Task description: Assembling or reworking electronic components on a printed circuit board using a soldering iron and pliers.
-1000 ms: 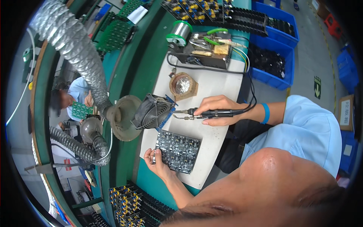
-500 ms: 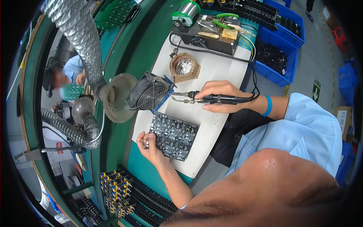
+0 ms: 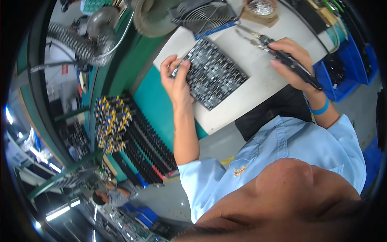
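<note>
My left hand (image 3: 176,82) grips the left edge of a dark panel of circuit boards (image 3: 215,74), thumb on top. The panel is crowded with small components and lies tilted over a white sheet (image 3: 262,82) on the bench. In my right hand (image 3: 296,56) are what look like two black-handled soldering irons (image 3: 298,66), held side by side. Their metal tips point up and left, apart from the panel, toward a black fan (image 3: 203,17) with a blue frame. A brown pot (image 3: 272,18) with shiny solder stands beyond the tips.
A fume funnel (image 3: 155,22) stands left of the fan. Racks of black strips (image 3: 141,141) and boards with yellow and blue parts (image 3: 113,121) are at lower left. Blue bins (image 3: 348,76) are at right. Another person (image 3: 111,197) is at lower left, farther off.
The view has swung, so the bench things appear higher and farther right. My left hand still grips the panel. The iron tips now appear farther from the fan.
</note>
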Action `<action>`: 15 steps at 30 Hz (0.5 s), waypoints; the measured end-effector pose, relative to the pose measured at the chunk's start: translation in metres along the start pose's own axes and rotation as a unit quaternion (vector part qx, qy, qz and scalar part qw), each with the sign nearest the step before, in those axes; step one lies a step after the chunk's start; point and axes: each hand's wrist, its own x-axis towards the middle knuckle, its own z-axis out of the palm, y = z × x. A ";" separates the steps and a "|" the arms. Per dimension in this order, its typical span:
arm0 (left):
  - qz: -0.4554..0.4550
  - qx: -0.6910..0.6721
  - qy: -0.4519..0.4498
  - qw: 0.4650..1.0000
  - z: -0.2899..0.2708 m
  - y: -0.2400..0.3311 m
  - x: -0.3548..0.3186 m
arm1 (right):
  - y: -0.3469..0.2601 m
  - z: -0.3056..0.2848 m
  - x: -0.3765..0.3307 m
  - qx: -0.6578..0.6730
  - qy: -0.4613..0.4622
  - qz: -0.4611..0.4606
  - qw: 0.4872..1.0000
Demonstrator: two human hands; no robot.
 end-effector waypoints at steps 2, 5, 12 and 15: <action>-0.008 -0.014 -0.001 1.000 0.006 0.004 -0.002 | 0.000 0.000 0.000 -0.003 0.002 -0.003 1.000; -0.008 -0.023 0.005 1.000 0.005 0.008 -0.003 | -0.001 0.004 0.000 0.005 0.006 0.000 1.000; -0.003 -0.052 -0.003 0.999 0.004 0.005 -0.001 | -0.007 0.007 -0.003 -0.020 0.009 0.027 0.999; 0.005 -0.057 -0.010 0.998 0.003 0.003 -0.001 | -0.007 0.008 -0.005 -0.030 0.014 0.040 0.999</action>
